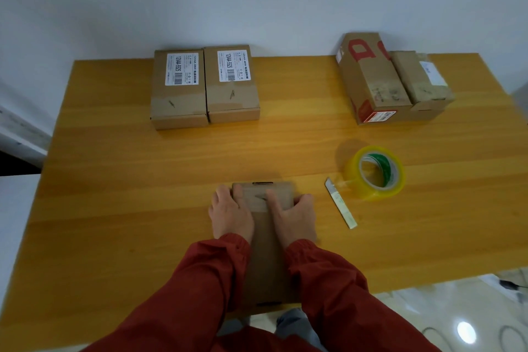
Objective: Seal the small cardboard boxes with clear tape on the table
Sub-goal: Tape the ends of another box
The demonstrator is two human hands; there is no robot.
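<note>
A small brown cardboard box (267,251) lies lengthwise at the table's near edge, between my forearms. A strip of clear tape crosses its far end. My left hand (230,214) rests on the box's far left corner, its thumb lying on the top. My right hand (294,216) lies on the far right side, with the index finger stretched flat onto the tape. A roll of clear yellowish tape (375,173) with a green-printed core stands to the right. A utility knife (340,202) with its blade out lies between the roll and the box.
Two labelled cardboard boxes (204,86) sit side by side at the back of the wooden table (128,180). A larger red-printed box (368,77) and a smaller box (423,80) stand at the back right. A white wall runs behind the table.
</note>
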